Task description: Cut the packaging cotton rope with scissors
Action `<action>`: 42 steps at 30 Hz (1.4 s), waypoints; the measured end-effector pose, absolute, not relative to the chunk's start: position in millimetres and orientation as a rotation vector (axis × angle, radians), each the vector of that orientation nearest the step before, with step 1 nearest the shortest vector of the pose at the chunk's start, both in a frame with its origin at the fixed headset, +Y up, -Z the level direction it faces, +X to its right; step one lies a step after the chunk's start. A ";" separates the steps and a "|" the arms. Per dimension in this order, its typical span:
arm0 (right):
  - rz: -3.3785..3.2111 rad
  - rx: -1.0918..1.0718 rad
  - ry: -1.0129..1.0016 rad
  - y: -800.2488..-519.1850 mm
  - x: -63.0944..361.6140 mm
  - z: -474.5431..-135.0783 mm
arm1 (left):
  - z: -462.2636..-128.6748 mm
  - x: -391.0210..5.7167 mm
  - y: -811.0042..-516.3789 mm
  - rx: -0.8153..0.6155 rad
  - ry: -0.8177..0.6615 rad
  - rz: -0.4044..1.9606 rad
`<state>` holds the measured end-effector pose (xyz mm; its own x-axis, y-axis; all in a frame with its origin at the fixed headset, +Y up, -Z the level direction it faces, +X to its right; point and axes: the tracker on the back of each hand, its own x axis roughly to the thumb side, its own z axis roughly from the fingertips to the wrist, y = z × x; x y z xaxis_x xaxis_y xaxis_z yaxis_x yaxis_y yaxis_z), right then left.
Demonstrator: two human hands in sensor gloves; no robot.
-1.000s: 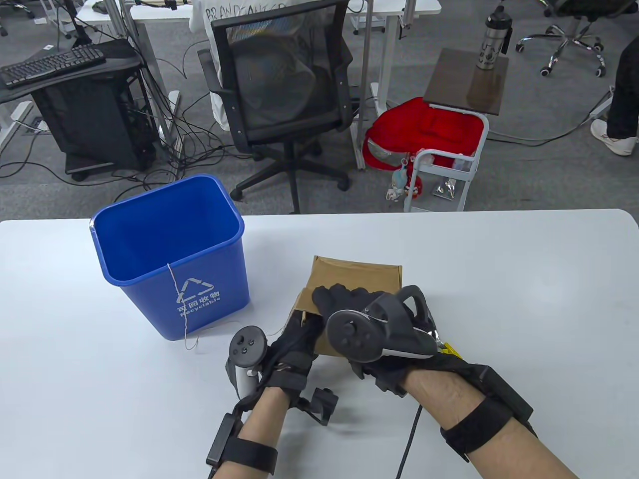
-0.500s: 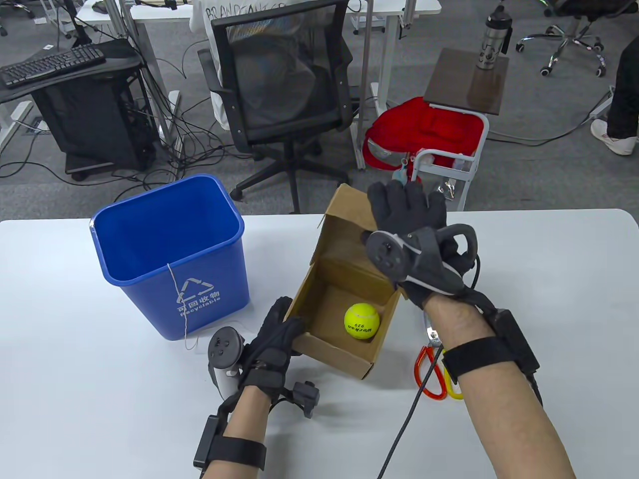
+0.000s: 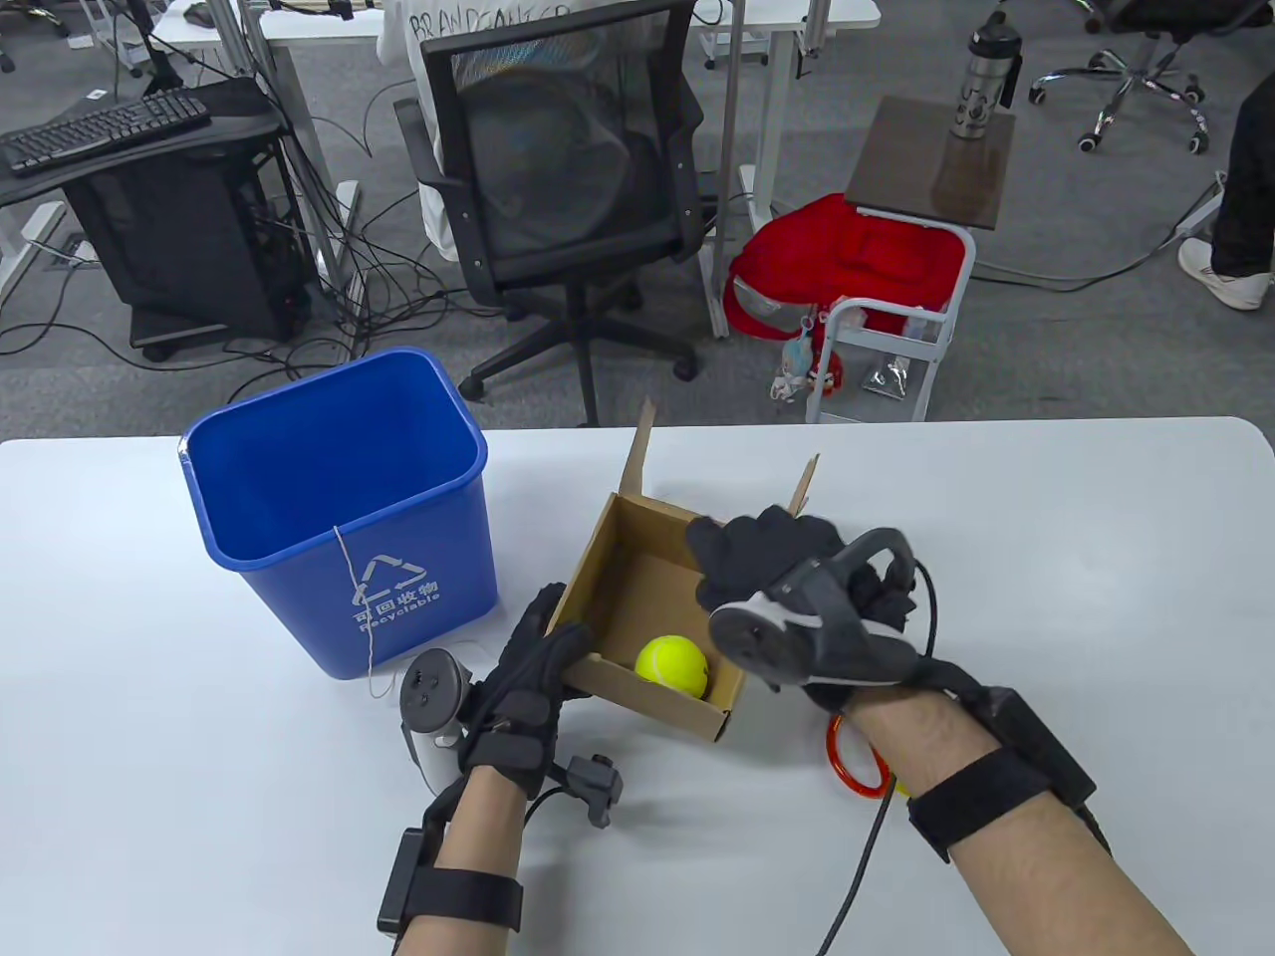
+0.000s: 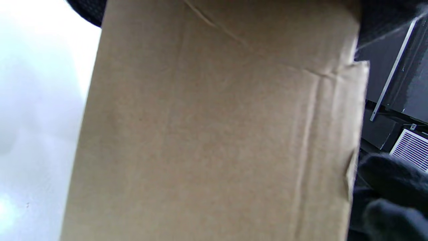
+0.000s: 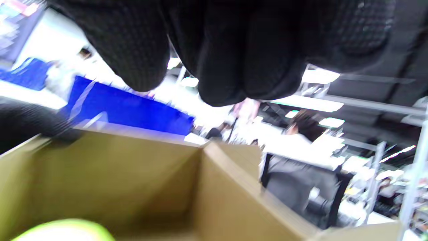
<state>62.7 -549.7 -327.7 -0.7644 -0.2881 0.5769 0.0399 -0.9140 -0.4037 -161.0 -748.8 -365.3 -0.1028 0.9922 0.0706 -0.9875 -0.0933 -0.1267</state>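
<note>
White table [image 3: 1046,558] bearing blue bin [image 3: 339,518], office chair [image 3: 558,169] behind

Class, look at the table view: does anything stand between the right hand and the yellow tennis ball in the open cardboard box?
Nothing visible does. The right hand hovers over the open brown cardboard box, and the yellow tennis ball lies uncovered near its front wall, lid flaps raised.

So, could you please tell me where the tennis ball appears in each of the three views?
Table view: tennis ball in the cardboard box's near corner, centre.
Left wrist view: not in it; only the box's outer wall.
Right wrist view: a yellow-green sliver at bottom left.
Shared landmark: the box.
</note>
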 end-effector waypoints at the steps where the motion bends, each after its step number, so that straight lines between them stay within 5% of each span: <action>1: -2.731 -1.024 0.422 -559.1 55.0 -325.0 | -364.7 -162.0 -749.1 -0.039 -0.163 1.669; 11: -2.713 -0.972 -0.586 -622.2 25.6 -342.2 | -365.8 -162.3 -739.9 -0.061 -0.284 1.588; 16: -2.744 -0.863 -0.853 -649.6 34.5 -353.3 | -364.3 -157.3 -730.3 -0.050 -0.319 1.523; 25: -2.953 -0.949 -0.392 -657.6 45.6 -340.8 | -361.3 -145.3 -730.4 -0.050 -0.323 1.502; 34: -3.258 -1.141 0.427 -614.1 76.4 -312.1 | -362.1 -164.8 -740.6 0.012 -0.180 1.580; 38: -3.348 -1.027 0.726 -598.2 106.9 -304.9 | -361.7 -173.8 -741.7 0.048 -0.122 1.611; 42: -3.506 -0.670 0.741 -603.6 151.1 -317.2 | -361.2 -174.7 -740.3 0.049 -0.116 1.653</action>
<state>151.1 -603.6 -317.2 -0.8123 0.3943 0.4298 -0.5345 -0.7983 -0.2777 -174.7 -740.3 -361.2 -0.0855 0.9911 0.1016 -0.9956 -0.0811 -0.0467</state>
